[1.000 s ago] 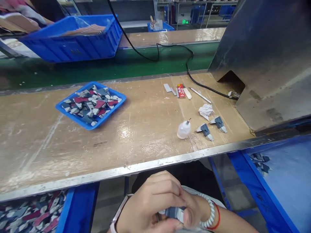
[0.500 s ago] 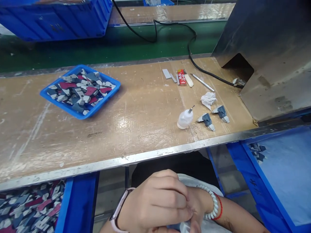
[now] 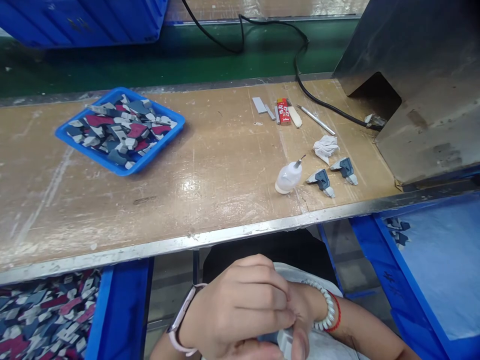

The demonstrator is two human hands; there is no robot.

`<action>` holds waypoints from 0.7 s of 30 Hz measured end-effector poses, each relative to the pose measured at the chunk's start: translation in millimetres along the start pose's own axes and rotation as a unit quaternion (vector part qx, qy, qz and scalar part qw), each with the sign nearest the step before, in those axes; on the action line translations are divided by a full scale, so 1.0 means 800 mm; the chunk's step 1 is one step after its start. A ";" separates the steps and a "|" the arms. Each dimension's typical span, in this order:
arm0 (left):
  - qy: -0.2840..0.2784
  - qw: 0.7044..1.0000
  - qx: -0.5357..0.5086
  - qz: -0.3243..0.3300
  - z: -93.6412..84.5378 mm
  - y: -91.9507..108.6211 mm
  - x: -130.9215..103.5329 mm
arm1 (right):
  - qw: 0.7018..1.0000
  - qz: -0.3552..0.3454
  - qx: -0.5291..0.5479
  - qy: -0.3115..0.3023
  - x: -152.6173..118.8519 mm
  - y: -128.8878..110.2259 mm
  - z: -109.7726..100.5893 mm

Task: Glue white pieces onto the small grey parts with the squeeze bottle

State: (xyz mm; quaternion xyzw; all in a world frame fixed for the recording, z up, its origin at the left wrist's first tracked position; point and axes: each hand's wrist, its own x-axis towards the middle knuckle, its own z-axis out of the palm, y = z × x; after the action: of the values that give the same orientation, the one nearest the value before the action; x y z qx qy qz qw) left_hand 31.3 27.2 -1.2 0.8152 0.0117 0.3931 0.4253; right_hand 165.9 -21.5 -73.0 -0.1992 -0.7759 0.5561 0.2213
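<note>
Close to my body, below the table edge, both hands are pressed together. My left hand [image 3: 247, 300], with a pink watch strap at the wrist, is closed with its fingers bent over the other hand. My right hand [image 3: 300, 320], wearing a pale coiled band and a red string, is closed too, its thumb against a small grey and white plastic part [image 3: 285, 342]. Most of that part is hidden by the fingers. On the table ahead stand a white squeeze bottle [image 3: 288, 177] with a thin metal tip and two grey and white plastic parts [image 3: 321, 181].
A blue tray [image 3: 178, 131] of grey, white and maroon parts sits at left. Blue bins [image 3: 127, 300] flank my lap. A crumpled tissue [image 3: 325, 148], a red packet [image 3: 284, 111], a metal pen-like tool [image 3: 318, 120] and a black cable [image 3: 322, 102] lie near a metal housing [image 3: 431, 110].
The table and its things sit slightly higher in the view. My hands stay closed together on the part, with only small shifts of the fingers.
</note>
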 end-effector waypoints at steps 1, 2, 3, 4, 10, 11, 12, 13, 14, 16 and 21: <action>-0.004 1.000 -0.003 -0.006 -0.001 0.001 0.000 | 1.000 -0.002 0.006 0.001 0.000 -0.002 -0.002; -0.006 1.000 -0.004 -0.005 -0.001 0.001 0.000 | 1.000 -0.004 0.012 0.002 0.000 -0.003 -0.003; -0.006 1.000 -0.006 -0.005 -0.002 0.001 0.000 | 1.000 -0.006 0.018 0.000 0.001 -0.004 -0.004; -0.007 1.000 -0.008 -0.005 -0.003 0.001 0.001 | 1.000 -0.007 0.024 0.000 0.002 -0.005 -0.005; -0.015 1.000 -0.015 -0.001 -0.005 -0.002 0.000 | 0.998 0.007 0.058 0.018 0.008 -0.004 -0.007; -0.014 1.000 -0.016 -0.001 -0.005 -0.002 0.000 | 0.998 0.007 0.064 0.021 0.008 -0.003 -0.007; -0.016 1.000 -0.018 0.000 -0.005 -0.002 -0.001 | 0.997 0.008 0.069 0.023 0.008 -0.002 -0.007; -0.017 1.000 -0.020 -0.001 -0.004 -0.003 -0.002 | 0.997 0.007 0.074 0.024 0.008 -0.001 -0.007; -0.017 1.000 -0.021 -0.002 -0.004 -0.003 -0.002 | 0.997 0.007 0.079 0.023 0.008 0.000 -0.006; -0.015 1.000 -0.020 -0.003 -0.003 -0.003 -0.001 | 0.996 0.007 0.087 0.022 0.009 0.001 -0.004; -0.005 1.000 -0.009 -0.011 -0.002 -0.001 0.002 | 0.995 0.011 0.099 0.031 0.011 0.004 0.001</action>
State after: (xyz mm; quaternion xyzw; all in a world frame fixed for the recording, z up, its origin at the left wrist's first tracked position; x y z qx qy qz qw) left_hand 31.8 29.3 -0.3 0.8132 0.0151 0.3840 0.4370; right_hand 158.4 -16.3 -75.2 -0.2020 -0.7073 0.6267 0.2574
